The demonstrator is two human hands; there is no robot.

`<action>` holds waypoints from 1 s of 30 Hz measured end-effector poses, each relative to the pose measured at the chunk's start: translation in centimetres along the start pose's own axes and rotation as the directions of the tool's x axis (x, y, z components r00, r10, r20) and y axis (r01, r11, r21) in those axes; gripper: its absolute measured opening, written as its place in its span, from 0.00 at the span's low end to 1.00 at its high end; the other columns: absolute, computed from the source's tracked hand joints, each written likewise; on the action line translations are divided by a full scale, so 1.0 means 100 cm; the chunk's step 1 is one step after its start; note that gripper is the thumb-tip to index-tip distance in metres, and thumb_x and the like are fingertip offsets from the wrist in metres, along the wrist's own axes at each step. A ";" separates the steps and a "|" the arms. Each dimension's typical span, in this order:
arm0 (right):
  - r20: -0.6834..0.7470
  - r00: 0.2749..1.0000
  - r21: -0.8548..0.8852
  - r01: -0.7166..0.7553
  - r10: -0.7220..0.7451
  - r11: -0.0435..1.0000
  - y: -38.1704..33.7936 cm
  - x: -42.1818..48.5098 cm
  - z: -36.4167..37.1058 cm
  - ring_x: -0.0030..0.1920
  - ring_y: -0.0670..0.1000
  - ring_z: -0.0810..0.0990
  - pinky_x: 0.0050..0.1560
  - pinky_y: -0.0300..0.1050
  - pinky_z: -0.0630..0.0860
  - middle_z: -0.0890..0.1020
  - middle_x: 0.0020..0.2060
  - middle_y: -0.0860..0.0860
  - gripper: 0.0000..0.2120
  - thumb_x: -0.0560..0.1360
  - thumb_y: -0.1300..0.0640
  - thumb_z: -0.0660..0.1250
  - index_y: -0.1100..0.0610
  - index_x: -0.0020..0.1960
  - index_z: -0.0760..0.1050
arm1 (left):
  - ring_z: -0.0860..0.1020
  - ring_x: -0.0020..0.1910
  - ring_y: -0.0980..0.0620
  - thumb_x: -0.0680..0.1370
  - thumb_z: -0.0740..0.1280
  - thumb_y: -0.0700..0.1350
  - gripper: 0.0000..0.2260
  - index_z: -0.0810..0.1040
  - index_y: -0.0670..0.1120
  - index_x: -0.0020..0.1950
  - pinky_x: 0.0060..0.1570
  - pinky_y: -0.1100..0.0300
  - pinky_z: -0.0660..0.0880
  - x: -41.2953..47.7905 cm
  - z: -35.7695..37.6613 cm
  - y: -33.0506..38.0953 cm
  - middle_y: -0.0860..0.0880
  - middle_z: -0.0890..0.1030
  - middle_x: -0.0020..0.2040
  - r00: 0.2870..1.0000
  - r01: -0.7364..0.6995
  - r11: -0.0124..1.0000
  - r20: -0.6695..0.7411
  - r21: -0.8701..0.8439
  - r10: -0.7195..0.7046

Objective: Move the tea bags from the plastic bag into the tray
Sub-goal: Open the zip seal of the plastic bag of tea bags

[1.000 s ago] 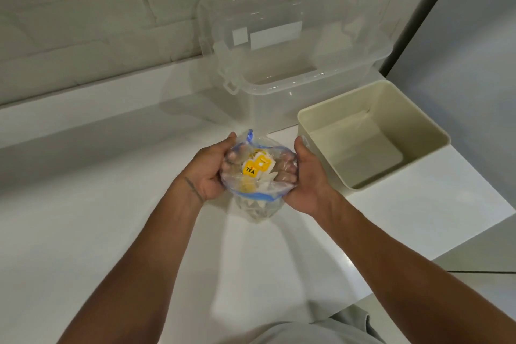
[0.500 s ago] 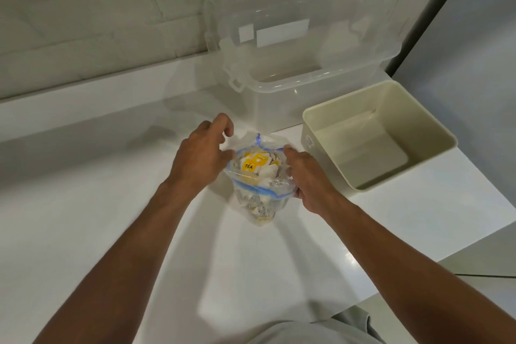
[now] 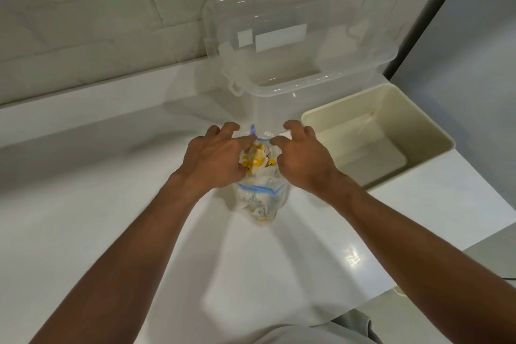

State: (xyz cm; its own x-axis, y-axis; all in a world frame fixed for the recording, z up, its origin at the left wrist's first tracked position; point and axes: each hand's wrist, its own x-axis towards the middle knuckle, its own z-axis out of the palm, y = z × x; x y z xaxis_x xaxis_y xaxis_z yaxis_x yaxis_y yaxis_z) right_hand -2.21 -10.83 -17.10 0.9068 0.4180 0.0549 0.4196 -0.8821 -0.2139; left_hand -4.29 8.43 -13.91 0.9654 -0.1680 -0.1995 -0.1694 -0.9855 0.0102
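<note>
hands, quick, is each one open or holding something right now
left hand: pinches the mouth of the plastic bag
right hand: pinches the same bag's mouth, opposite side

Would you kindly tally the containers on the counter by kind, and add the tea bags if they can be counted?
plastic bag: 1
beige tray: 1
clear storage box: 1
Total: 3 containers
The tea bags are bunched inside the plastic bag, too jumbled to count.

1x plastic bag (image 3: 259,198): clear, blue zip, upright, mouth open. Misc. tea bags (image 3: 255,158): white/yellow, inside. 1x tray (image 3: 418,120): cream, rect., just right of bag.
</note>
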 end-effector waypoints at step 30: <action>0.174 0.970 0.040 0.163 -0.167 0.986 -0.009 -0.017 -0.047 0.59 0.51 0.70 0.44 0.41 0.69 0.68 0.60 0.47 0.27 0.69 0.42 0.74 0.45 0.66 0.72 | 0.61 0.75 0.47 0.69 0.74 0.63 0.34 0.65 0.63 0.73 0.69 0.50 0.62 -0.021 -0.009 0.003 0.51 0.52 0.80 0.991 -0.130 0.966 -0.004 -0.225 0.133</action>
State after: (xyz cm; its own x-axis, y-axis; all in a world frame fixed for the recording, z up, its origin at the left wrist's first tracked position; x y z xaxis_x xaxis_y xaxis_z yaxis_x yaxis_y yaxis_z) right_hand -3.97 -11.80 -12.44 0.8028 0.5908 -0.0808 0.5595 -0.7931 -0.2409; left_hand -6.21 8.43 -12.65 0.9353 -0.2973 -0.1921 -0.2446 -0.9351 0.2563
